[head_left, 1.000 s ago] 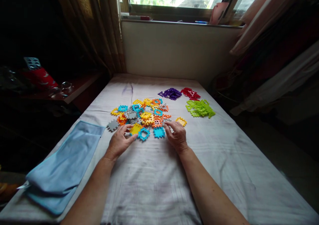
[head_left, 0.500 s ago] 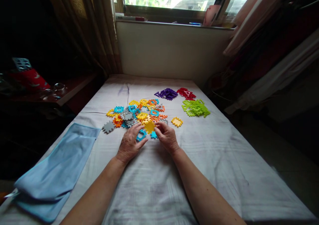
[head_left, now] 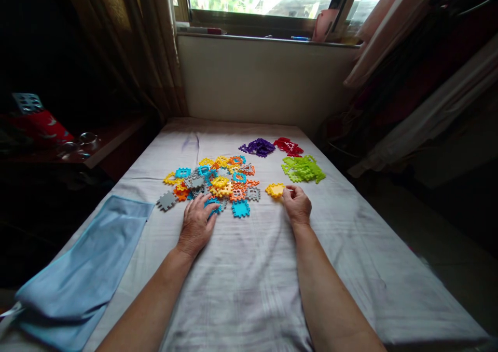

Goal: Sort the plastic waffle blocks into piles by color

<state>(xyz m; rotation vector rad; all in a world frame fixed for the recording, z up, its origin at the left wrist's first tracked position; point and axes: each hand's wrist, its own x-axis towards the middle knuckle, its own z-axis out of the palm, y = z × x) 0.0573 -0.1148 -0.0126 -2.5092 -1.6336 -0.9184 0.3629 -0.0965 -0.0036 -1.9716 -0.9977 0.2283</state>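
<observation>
1. As the head view shows, the right hand [head_left: 296, 205] has thumb and forefinger drawn together at the near-right rim of a yellow toothed tile [head_left: 274, 190], apparently pinching it; whether another yellow tile lies beneath is hard to tell.
2. In the same view, the left hand [head_left: 196, 225] is loosely open, its fingers half curled over the near edge of the mixed tile pile [head_left: 220, 181] and touching a blue frame tile [head_left: 213, 205]; no closed pinch shows.
3. For good control, a light pinch on the outer teeth suits the yellow tile, kept level and eased down flat so its notches do not snag. The left fingers are best relaxed, without pressing on the loose stack.
4. A strip of sheet [head_left: 249, 289] separates the yellow tile from the pile's grey window tile [head_left: 253, 193]. Green tiles [head_left: 303, 169] lie just beyond the right hand, with red tiles [head_left: 288, 146] and purple tiles [head_left: 259, 147] farther back; a low path nearer the person avoids them.
5. Folded blue cloth [head_left: 87, 269] lies along the left edge, while sheet spreads widely right of the right forearm.
</observation>
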